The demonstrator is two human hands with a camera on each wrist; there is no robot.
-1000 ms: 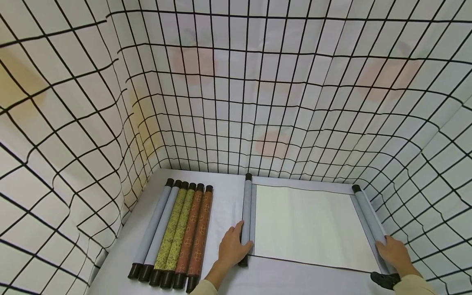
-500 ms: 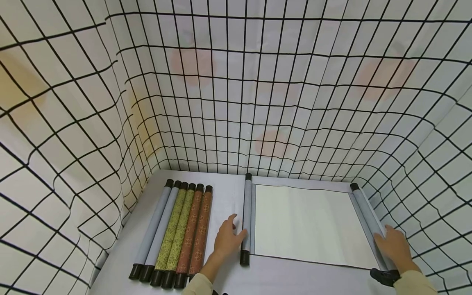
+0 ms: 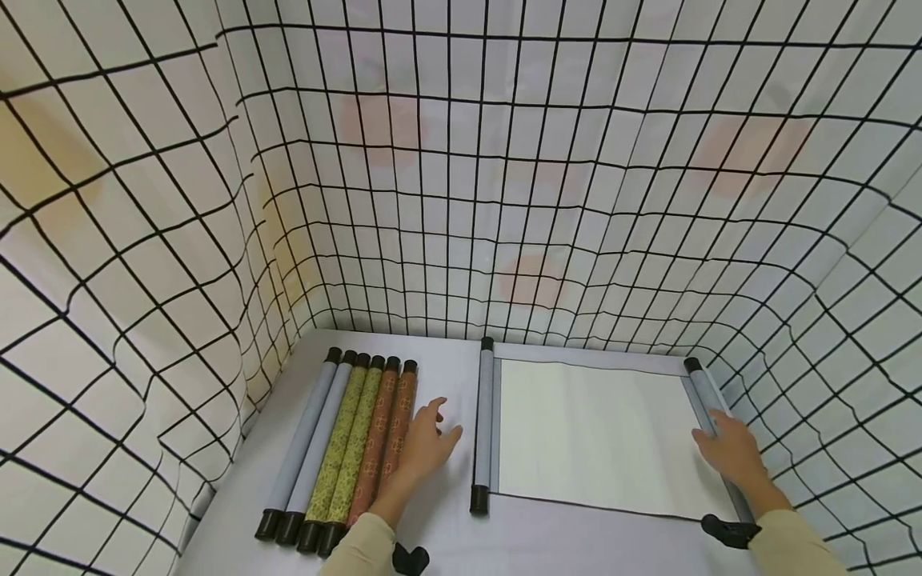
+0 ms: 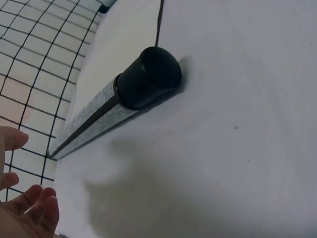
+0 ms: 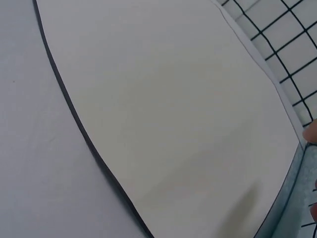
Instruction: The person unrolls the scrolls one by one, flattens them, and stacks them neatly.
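Note:
A hanging scroll lies unrolled on the table, its blank cream paper facing up. Its left rod is wrapped in grey-blue cloth, and a black end knob is large in the left wrist view. My left hand hovers between that rod and the rolled scrolls, fingers spread and loosely bent, holding nothing. Over the right rod is my right hand, its fingers loose and apart. Whether it touches the rod cannot be told. Only its fingertips enter the right wrist view.
Rolled scrolls lie side by side on the left: two grey-blue, two yellow-green and two reddish-brown. Black wire mesh backed by white cloth encloses the white table at the back and both sides.
My left hand has let go of the left rod and moved left, away from it. My right hand has loosened from the right rod and shifted up and left. The scroll stays spread.

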